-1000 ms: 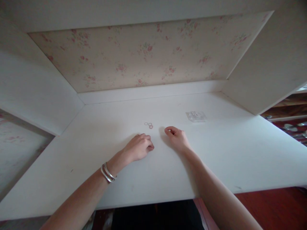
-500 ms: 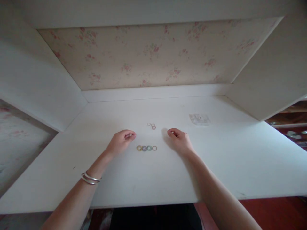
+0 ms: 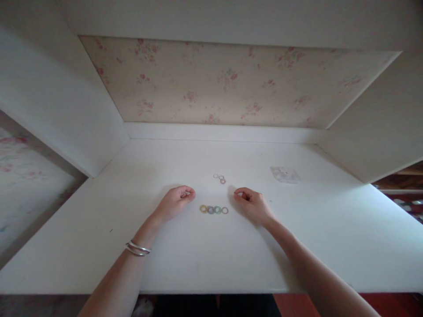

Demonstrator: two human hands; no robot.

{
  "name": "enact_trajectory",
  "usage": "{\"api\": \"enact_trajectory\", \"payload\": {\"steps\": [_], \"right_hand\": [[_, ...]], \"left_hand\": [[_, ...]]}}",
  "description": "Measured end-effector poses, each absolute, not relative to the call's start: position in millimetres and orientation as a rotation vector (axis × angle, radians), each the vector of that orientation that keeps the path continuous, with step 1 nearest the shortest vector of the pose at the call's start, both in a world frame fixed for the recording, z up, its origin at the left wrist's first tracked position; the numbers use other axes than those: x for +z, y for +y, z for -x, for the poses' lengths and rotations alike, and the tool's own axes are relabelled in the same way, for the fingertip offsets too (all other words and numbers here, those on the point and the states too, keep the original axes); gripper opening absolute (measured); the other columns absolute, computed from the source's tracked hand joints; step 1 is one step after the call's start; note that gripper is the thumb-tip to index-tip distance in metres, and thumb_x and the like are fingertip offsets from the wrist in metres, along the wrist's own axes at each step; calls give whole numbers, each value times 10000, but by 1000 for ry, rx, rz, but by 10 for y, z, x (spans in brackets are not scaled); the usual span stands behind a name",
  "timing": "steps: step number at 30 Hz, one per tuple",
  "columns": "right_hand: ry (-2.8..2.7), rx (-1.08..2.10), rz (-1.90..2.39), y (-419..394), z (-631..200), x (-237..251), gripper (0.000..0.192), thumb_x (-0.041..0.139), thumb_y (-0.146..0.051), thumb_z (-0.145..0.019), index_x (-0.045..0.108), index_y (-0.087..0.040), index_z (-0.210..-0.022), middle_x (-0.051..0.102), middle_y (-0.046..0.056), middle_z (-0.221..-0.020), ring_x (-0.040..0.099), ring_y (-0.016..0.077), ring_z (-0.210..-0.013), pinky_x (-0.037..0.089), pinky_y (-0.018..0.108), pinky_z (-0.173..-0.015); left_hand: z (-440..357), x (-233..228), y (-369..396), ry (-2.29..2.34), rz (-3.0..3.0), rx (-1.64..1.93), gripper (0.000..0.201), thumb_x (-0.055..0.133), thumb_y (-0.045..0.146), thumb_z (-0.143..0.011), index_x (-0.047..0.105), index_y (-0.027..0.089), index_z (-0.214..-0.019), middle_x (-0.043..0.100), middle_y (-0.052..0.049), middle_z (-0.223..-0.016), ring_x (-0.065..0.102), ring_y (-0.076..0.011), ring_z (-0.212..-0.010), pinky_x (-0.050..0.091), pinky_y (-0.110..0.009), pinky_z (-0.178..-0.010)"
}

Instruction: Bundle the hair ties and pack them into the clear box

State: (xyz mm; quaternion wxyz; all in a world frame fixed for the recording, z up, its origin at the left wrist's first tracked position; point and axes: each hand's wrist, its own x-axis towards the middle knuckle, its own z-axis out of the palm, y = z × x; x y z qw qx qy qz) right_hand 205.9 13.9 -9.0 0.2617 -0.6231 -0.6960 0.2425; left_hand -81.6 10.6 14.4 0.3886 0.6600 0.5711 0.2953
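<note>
Left hand (image 3: pixel 174 203) loosely curled, thumb and forefinger pinched, maybe on a small ring, hard to tell. Right hand (image 3: pixel 253 203) likewise curled, apparently empty. Row of four rings (image 3: pixel 213 210) lies between them on the desk (image 3: pixel 211 255); lift one at a time, lightly.

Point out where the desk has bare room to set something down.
Bare desk left of the left hand, and right of the plastic bag. Crowded in the middle: row of rings, right hand, small rings.
</note>
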Motion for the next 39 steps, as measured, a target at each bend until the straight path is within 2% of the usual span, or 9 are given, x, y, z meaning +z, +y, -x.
{"api": "enact_trajectory", "payload": {"steps": [4,8,18,26,32,39], "right_hand": [[-2009,249,1696,277,-1785,86,251,489,-338,-855,683,-263,-996,624,36,-828,528,183,-826,339,313,-757],[-2143,113,1776,499,-1494,202,281,451,-337,-895,676,-301,-1059,615,70,-988,510,225,-957,308,359,-808],[-2333,57,1886,816,-1232,160,306,410,-282,-905,715,-258,-928,608,92,-1018,497,249,-971,313,385,-798],[-2411,6,1813,760,-1163,131,275,414,-177,-893,681,-160,-957,582,153,-1037,475,268,-1003,321,390,-806],[-2392,41,1636,524,-1331,215,263,392,-226,-939,651,-198,-970,579,100,-1003,495,216,-950,342,329,-782],[-2219,119,1361,-144,-1737,-54,242,397,-240,-948,631,-183,-922,569,70,-884,510,169,-801,362,312,-760]], "left_hand": [[828,111,134,1411,-1686,757,342,533,476,-798,657,169,-883,685,-32,-803,606,-172,-726,437,-266,-663],[834,83,159,1401,-1684,766,316,534,451,-805,658,170,-881,693,-39,-836,618,-181,-764,446,-272,-692],[844,83,174,1372,-1695,748,314,522,443,-821,653,172,-911,701,-40,-887,631,-182,-811,451,-275,-732],[839,67,171,1388,-1716,744,332,516,459,-821,658,172,-911,698,-34,-847,627,-174,-766,445,-264,-690],[844,61,169,1402,-1703,775,369,525,488,-808,663,165,-920,698,-42,-859,626,-178,-769,451,-265,-686],[811,89,153,1392,-1721,747,352,514,469,-815,665,170,-923,696,-42,-850,626,-180,-764,451,-268,-681]]}}
